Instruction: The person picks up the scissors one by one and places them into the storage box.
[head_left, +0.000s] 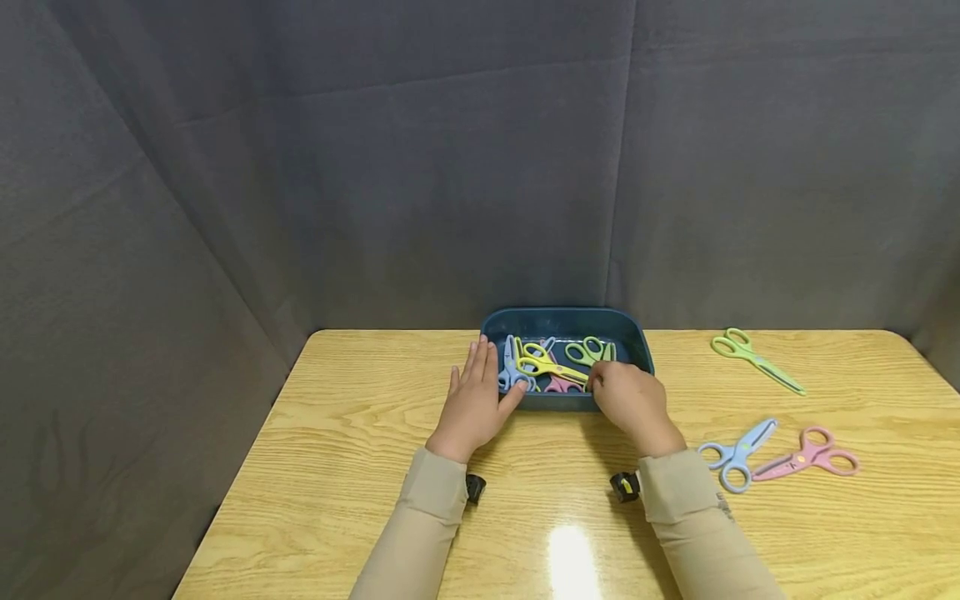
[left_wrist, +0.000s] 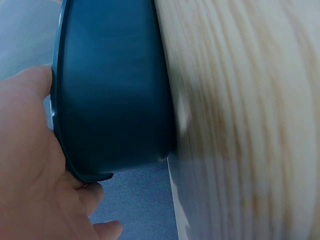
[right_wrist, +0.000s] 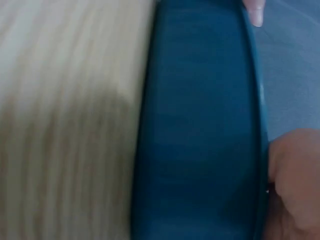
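Observation:
A dark blue bin (head_left: pixel 558 402) holds several scissors near the table's far edge. My left hand (head_left: pixel 471 408) lies over its left side, fingers extended, thumb at the front rim; the left wrist view shows this hand (left_wrist: pixel 35 160) touching the rim. My right hand (head_left: pixel 630 400) reaches over the front right rim with curled fingers; their tips are hidden, so I cannot tell whether they hold anything. Yellow scissors (head_left: pixel 551 367) point toward those fingers. Green scissors (head_left: pixel 588 354) lie just behind. Blue scissors (head_left: pixel 510 367) are beside my left thumb, with pink scissors (head_left: pixel 561 385) lower in the bin.
Outside the bin, on the wooden table (head_left: pixel 337 450), green scissors (head_left: pixel 757 360) lie at the far right. Closer in are another blue pair of scissors (head_left: pixel 741 454) and another pink pair (head_left: pixel 806 455), touching or nearly so. A grey curtain (head_left: pixel 450 183) hangs behind the table.

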